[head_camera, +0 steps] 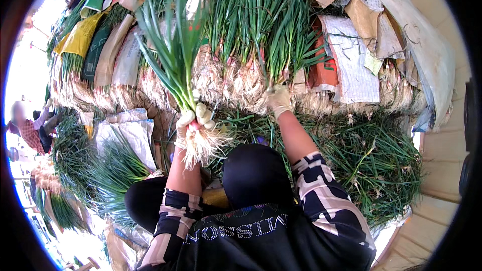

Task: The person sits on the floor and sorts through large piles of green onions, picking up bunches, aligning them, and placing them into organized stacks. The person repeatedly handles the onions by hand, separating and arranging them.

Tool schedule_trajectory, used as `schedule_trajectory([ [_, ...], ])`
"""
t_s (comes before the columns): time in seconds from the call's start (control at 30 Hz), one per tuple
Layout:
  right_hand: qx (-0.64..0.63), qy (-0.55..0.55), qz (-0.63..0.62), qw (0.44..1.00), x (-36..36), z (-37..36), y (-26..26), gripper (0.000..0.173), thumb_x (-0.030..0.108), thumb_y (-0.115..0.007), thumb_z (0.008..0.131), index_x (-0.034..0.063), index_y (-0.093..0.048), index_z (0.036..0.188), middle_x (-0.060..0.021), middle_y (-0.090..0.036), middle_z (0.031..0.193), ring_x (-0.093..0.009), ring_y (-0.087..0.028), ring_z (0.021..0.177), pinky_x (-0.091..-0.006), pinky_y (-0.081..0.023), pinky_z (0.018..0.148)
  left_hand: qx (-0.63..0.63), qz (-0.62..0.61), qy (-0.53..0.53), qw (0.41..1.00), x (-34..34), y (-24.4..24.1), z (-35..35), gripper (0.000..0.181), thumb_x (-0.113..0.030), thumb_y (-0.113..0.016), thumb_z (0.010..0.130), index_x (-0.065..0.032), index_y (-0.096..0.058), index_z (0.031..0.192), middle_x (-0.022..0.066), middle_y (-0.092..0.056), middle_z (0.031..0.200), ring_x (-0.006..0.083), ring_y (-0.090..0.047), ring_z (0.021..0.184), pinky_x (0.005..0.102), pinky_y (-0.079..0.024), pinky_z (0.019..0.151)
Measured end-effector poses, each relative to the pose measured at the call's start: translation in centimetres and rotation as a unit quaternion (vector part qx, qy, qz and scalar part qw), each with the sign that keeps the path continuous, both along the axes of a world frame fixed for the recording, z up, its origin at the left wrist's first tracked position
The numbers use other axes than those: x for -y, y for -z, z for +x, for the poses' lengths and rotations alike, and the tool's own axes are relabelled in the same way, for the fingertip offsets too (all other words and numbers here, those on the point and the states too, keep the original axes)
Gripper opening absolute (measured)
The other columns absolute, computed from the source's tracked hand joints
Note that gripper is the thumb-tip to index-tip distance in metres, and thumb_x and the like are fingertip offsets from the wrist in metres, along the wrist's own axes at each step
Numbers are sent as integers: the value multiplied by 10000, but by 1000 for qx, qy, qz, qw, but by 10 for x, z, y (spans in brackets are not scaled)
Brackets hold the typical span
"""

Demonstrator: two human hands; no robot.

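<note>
My left hand (184, 121), in a pale glove, grips a bunch of green garlic plants (183, 92) around the lower stems. Its long leaves point away from me, and its pale roots (203, 143) hang towards my lap. Ahead and to the right, my gloved right hand (279, 101) is at the root end of the row, its blurred fingers closed on the lower end of a plant stalk (262, 62). Beyond both hands lies a dense row of similar plants (241, 19), leaves away and tangled roots (244, 82) facing me.
Woven sacks (350, 56) and a plastic sheet (425, 45) cover parts of the row. Loose green leaves (372, 165) heap up at the right. Another bundle (124, 165) lies left of my knee (145, 201). Further left sits another person (32, 131).
</note>
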State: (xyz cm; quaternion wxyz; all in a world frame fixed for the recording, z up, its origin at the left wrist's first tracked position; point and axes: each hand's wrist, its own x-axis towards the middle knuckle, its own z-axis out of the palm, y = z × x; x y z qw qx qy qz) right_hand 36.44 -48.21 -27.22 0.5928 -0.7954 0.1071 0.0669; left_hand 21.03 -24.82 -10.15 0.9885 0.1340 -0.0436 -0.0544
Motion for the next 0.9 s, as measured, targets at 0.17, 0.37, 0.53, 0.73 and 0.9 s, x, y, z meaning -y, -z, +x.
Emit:
schedule_trajectory([
  [0.17,75,1,217,973,40,-15,-107,150,93,-469,851,77,-558,971,-86,-565,887,-121,-583,674,-173,-416,414,11,-41,-1,999,-19,18,-3,411,-167,-546,797,-93,-401,1173,14,-420,726,113,-378,637,260,-362,574],
  [0.37,91,-173,148,970,3,-40,-112,508,234,-402,906,30,-219,1334,-64,-600,875,-131,-511,510,-263,-443,447,-94,61,53,992,-2,21,10,260,-166,-561,775,-47,-492,995,44,-499,811,163,-482,748,334,-421,711],
  [0.53,153,-503,-309,793,-44,-63,-113,373,262,-406,869,250,-406,1243,-184,-594,901,-310,-581,633,-414,-464,591,-213,254,22,943,22,-23,19,180,-114,-587,736,23,-577,851,91,-600,668,132,-559,537,268,-496,568],
  [0.73,150,-625,-331,691,-57,-74,-147,256,228,-403,857,183,-527,1076,-165,-599,891,-333,-589,772,-415,-452,696,-241,450,45,859,10,9,24,156,-124,-640,704,21,-638,762,61,-610,669,87,-523,516,172,-382,449],
  [0.9,151,-198,-74,966,-42,-41,-114,229,295,-439,880,89,-532,910,-138,-591,869,-261,-569,827,-337,-435,747,-271,357,19,894,6,14,19,243,-114,-666,692,63,-614,850,99,-611,707,179,-607,681,272,-508,625],
])
